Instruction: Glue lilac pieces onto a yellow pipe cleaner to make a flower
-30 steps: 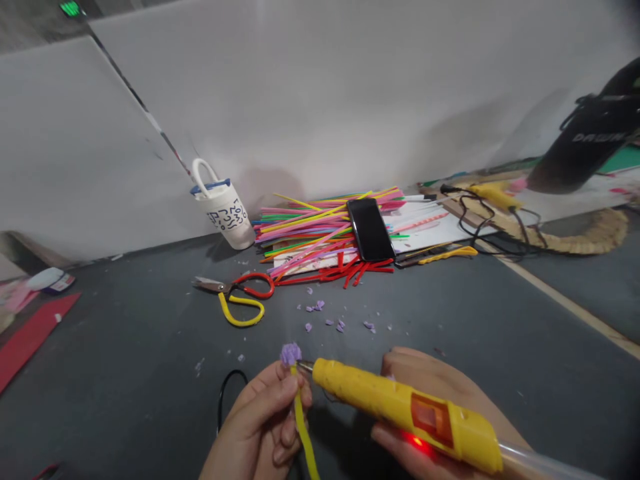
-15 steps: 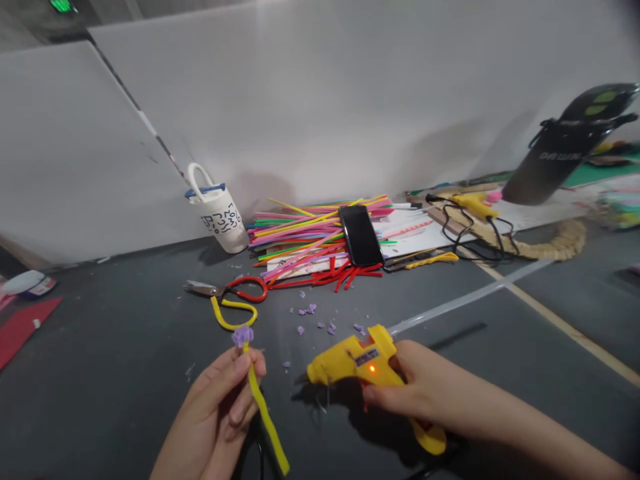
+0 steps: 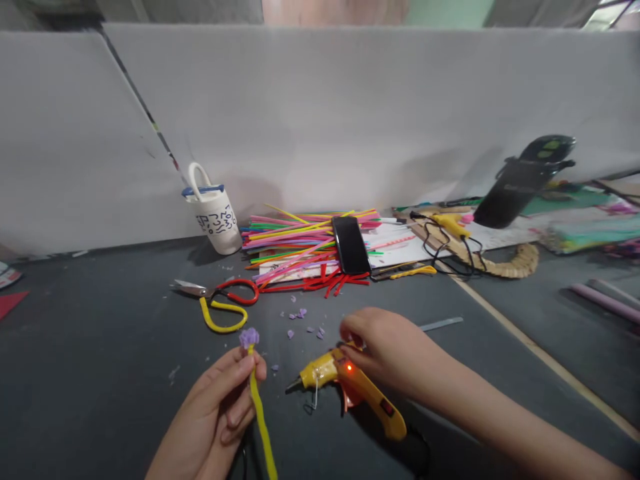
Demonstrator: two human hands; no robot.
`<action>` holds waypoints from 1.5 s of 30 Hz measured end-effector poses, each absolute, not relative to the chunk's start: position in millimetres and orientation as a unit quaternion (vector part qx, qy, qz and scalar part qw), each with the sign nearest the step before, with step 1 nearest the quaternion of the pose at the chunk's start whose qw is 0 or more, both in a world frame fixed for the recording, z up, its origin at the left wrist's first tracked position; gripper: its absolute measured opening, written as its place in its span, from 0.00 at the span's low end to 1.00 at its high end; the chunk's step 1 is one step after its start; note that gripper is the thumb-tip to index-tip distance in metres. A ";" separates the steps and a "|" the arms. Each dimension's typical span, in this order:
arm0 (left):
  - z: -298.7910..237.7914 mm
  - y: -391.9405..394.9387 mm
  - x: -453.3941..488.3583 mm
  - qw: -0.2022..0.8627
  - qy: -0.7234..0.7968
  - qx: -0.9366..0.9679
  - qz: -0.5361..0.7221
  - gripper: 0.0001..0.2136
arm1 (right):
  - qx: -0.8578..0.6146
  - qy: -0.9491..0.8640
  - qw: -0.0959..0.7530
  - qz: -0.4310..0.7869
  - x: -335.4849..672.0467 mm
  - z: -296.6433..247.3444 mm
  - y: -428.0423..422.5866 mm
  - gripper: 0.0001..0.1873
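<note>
My left hand (image 3: 220,390) pinches a yellow pipe cleaner (image 3: 260,413) just below the small purple flower (image 3: 249,337) at its top end. The rest of that stem hangs down past my palm. To the right, my right hand (image 3: 383,340) has its fingers curled around the rear top of a yellow hot glue gun (image 3: 325,367), whose handle shows below the hand. The gun's nozzle points left and its light glows orange. A clear glue stick (image 3: 443,324) shows behind my wrist. Small purple scraps (image 3: 310,329) lie beyond the gun.
Scissors (image 3: 210,292) with red and yellow handles lie beyond my left hand. Farther back are a white cup (image 3: 214,223), several coloured pipe cleaners (image 3: 285,237), a phone (image 3: 351,245), a second glue gun (image 3: 450,225) with black cord and a dark bottle (image 3: 517,183). A white partition (image 3: 320,113) stands behind.
My right hand has shifted from the glue gun's handle to its rear top, and the gun has turned and moved slightly left. My left hand keeps its pinch. The camera view has shifted.
</note>
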State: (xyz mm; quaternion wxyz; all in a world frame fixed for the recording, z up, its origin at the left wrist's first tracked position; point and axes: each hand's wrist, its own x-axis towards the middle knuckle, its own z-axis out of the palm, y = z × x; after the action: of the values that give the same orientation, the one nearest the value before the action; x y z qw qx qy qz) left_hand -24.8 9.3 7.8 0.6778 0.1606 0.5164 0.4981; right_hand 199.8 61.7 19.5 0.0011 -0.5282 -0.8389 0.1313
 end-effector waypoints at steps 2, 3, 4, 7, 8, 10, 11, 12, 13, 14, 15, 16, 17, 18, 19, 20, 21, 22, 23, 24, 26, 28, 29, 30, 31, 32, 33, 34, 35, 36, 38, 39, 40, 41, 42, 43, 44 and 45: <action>6.1 10.2 -24.2 0.676 0.522 0.156 0.496 0.11 | -0.501 -0.857 0.008 0.121 190.4 17.2 72.6 0.05; 5.8 10.4 -23.7 0.674 0.525 0.156 0.496 0.11 | -0.490 -0.864 0.005 0.118 185.4 14.2 77.3 0.06; 6.0 10.4 -23.0 0.672 0.527 0.155 0.496 0.11 | -0.484 -0.868 0.000 0.112 180.8 10.5 81.3 0.06; 8.5 9.4 -19.9 0.670 0.526 0.155 0.501 0.11 | -0.483 -0.870 -0.014 0.100 170.9 -1.1 87.6 0.06; 9.6 9.0 -18.5 0.671 0.524 0.154 0.502 0.11 | -0.484 -0.869 -0.016 0.099 169.0 -4.1 88.1 0.06; 11.8 8.2 -15.8 0.676 0.518 0.154 0.501 0.10 | -0.484 -0.869 -0.015 0.106 166.5 -8.0 87.8 0.07; 12.6 7.8 -14.6 0.675 0.522 0.151 0.499 0.09 | -0.483 -0.868 -0.010 0.114 165.7 -8.9 87.5 0.06; 13.2 7.3 -13.7 0.672 0.522 0.151 0.502 0.09 | -0.483 -0.867 -0.002 0.124 165.1 -8.9 87.3 0.05; 13.4 6.8 -13.2 0.672 0.523 0.151 0.502 0.08 | -0.483 -0.865 0.011 0.137 164.6 -8.1 87.3 0.05; 13.3 6.4 -12.9 0.673 0.524 0.150 0.501 0.08 | -0.486 -0.860 0.026 0.152 164.3 -6.4 87.4 0.05; 12.9 6.2 -12.9 0.673 0.525 0.151 0.499 0.08 | -0.491 -0.853 0.045 0.170 164.2 -4.0 87.4 0.06; 12.2 6.1 -13.0 0.676 0.525 0.150 0.495 0.08 | -0.495 -0.845 0.065 0.193 164.3 -1.0 87.3 0.07; 11.3 6.2 -13.2 0.679 0.525 0.148 0.491 0.09 | -0.496 -0.836 0.085 0.220 164.7 2.5 86.7 0.08; 10.2 6.4 -13.3 0.684 0.524 0.146 0.486 0.09 | -0.492 -0.827 0.105 0.253 165.4 6.2 85.7 0.08; 9.0 6.6 -13.3 0.688 0.522 0.145 0.482 0.10 | -0.483 -0.817 0.124 0.289 166.1 9.7 84.0 0.08; 7.6 6.8 -13.3 0.692 0.519 0.146 0.480 0.09 | -0.470 -0.808 0.142 0.326 166.9 12.8 81.8 0.07; 6.1 6.8 -13.1 0.697 0.514 0.147 0.477 0.09 | -0.456 -0.798 0.158 0.362 167.6 15.4 79.0 0.06; 4.6 6.6 -12.9 0.702 0.509 0.147 0.476 0.09 | -0.442 -0.787 0.171 0.395 168.2 17.3 76.0 0.07; 2.9 6.2 -12.7 0.708 0.504 0.146 0.473 0.08 | -0.430 -0.778 0.178 0.423 168.7 18.8 72.9 0.07; 1.3 5.6 -12.6 0.714 0.498 0.143 0.470 0.08 | -0.420 -0.765 0.183 0.453 169.1 19.8 69.8 0.09; -1.6 4.1 -12.7 0.728 0.488 0.134 0.463 0.09 | -0.404 -0.722 0.203 0.523 170.1 22.1 64.5 0.10; -3.5 2.8 -12.5 0.741 0.475 0.129 0.457 0.09 | -0.406 -0.685 0.234 0.557 171.4 26.0 60.1 0.09; -4.0 2.2 -12.2 0.750 0.466 0.126 0.452 0.09 | -0.412 -0.681 0.245 0.553 172.2 28.8 58.1 0.07; -4.2 1.8 -11.6 0.759 0.458 0.122 0.447 0.09 | -0.418 -0.690 0.249 0.537 173.0 32.0 56.0 0.06; -4.2 1.4 -10.7 0.768 0.450 0.116 0.441 0.09 | -0.421 -0.709 0.243 0.511 173.6 35.1 53.8 0.06; -4.2 1.1 -9.6 0.776 0.444 0.111 0.434 0.09 | -0.420 -0.728 0.235 0.489 173.9 37.9 51.5 0.07; -4.3 0.8 -8.4 0.783 0.439 0.108 0.428 0.08 | -0.418 -0.743 0.226 0.472 174.0 40.0 49.1 0.07; -4.5 0.5 -7.2 0.786 0.437 0.107 0.423 0.07 | -0.414 -0.755 0.221 0.458 173.7 41.1 46.9 0.07; -4.8 0.0 -6.0 0.788 0.436 0.110 0.420 0.06 | -0.414 -0.763 0.220 0.445 173.1 41.4 44.9 0.07; -5.2 -0.5 -4.9 0.788 0.436 0.115 0.419 0.06 | -0.415 -0.769 0.221 0.433 172.4 40.7 43.3 0.06; -6.2 -2.1 -3.1 0.788 0.436 0.124 0.418 0.05 | -0.420 -0.774 0.228 0.416 170.9 37.8 41.8 0.06; -6.7 -3.1 -2.5 0.787 0.436 0.125 0.419 0.05 | -0.423 -0.772 0.231 0.416 170.3 36.0 41.8 0.05; -7.1 -4.2 -2.1 0.787 0.436 0.125 0.418 0.05 | -0.425 -0.767 0.233 0.420 169.9 34.4 42.2 0.05; -7.4 -5.2 -1.9 0.786 0.438 0.124 0.418 0.05 | -0.427 -0.762 0.233 0.428 169.6 33.0 42.9 0.04; -7.6 -6.1 -1.8 0.786 0.440 0.122 0.416 0.05 | -0.427 -0.758 0.231 0.436 169.5 32.0 43.8 0.04; -7.7 -7.0 -1.8 0.786 0.443 0.121 0.414 0.06 | -0.428 -0.755 0.229 0.441 169.5 31.4 44.5 0.04; -7.7 -7.6 -1.7 0.785 0.448 0.119 0.411 0.06 | -0.429 -0.754 0.227 0.442 169.5 31.1 45.2 0.03; -7.8 -8.1 -1.6 0.785 0.452 0.117 0.407 0.06 | -0.430 -0.756 0.226 0.438 169.5 31.0 45.6 0.03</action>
State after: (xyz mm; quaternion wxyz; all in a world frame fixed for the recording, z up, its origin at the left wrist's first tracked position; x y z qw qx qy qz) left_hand -1.6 -8.1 -7.8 0.7854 0.1170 0.4518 0.4067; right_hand 169.5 45.6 31.0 0.2262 -0.4304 -0.7561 0.4382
